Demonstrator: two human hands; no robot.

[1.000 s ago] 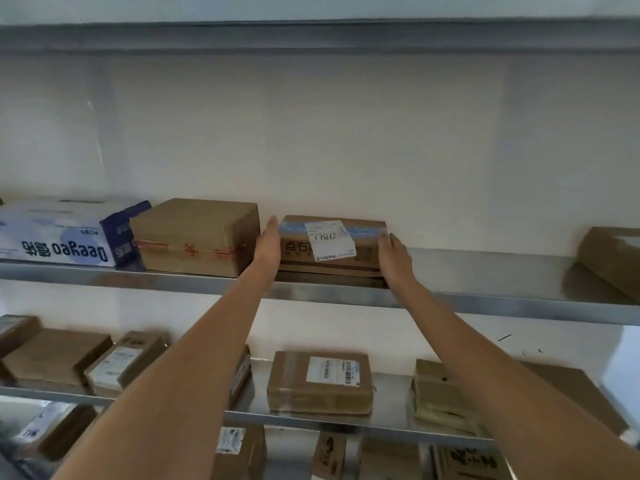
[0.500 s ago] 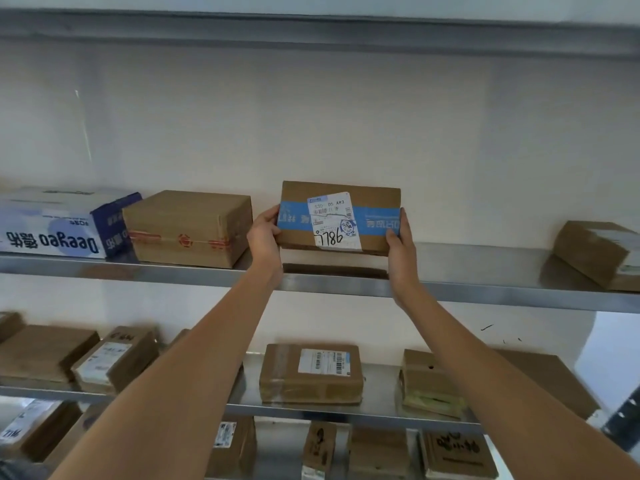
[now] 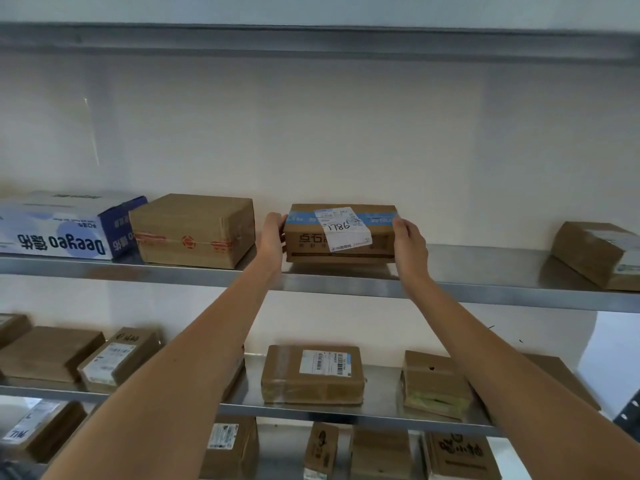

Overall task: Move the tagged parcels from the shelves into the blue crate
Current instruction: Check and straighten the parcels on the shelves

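Our left hand (image 3: 273,233) and right hand (image 3: 408,244) clamp the ends of a brown cardboard parcel (image 3: 341,233), blue-taped, white label handwritten "7786", on the upper steel shelf (image 3: 450,289); further left sits a white-and-blue "Deeyeo" box (image 3: 65,225).

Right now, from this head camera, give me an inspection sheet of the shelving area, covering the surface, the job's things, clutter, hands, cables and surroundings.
Surface: steel upper shelf, with a lower shelf and more boxes beneath.
Job's things: blue-taped parcel with a white tag, at the upper shelf; whether it rests on it cannot be told. Blue crate: nothing seen.
Clutter: red-taped carton and blue-and-white box to its left, a brown box far right; labelled parcel below.
Grippers: left hand and right hand grip the parcel's two ends.
Cables: nothing seen.
Surroundings: plain pale wall behind the shelves.
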